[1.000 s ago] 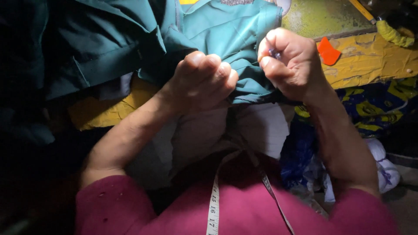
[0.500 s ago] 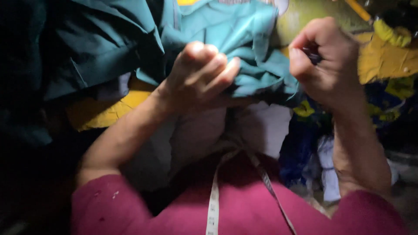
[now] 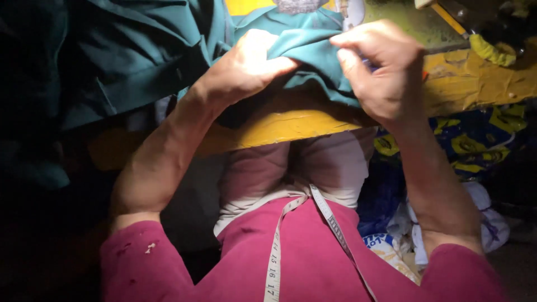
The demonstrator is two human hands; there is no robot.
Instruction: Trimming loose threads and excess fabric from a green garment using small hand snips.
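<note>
A teal cloth garment (image 3: 305, 53) lies bunched over the front edge of a yellow worktable (image 3: 291, 126). My left hand (image 3: 246, 67) is closed around a fold of the teal cloth at its left side. My right hand (image 3: 380, 70) pinches the same fold from the right, fingertips pressed together on the fabric, with something small and dark just visible behind the fingers. The two hands sit close together, a few centimetres apart. More of the teal cloth (image 3: 128, 61) spreads away to the upper left in shadow.
A measuring tape (image 3: 282, 240) hangs around my neck over a magenta shirt. Blue and yellow patterned fabric (image 3: 475, 140) and white scraps (image 3: 486, 223) lie to the right below the table. A yellow rag (image 3: 492, 50) sits at the table's far right.
Both hands have moved up and away from my body onto the table edge, carrying the teal fold. My right hand has come back left, close to the left hand.
</note>
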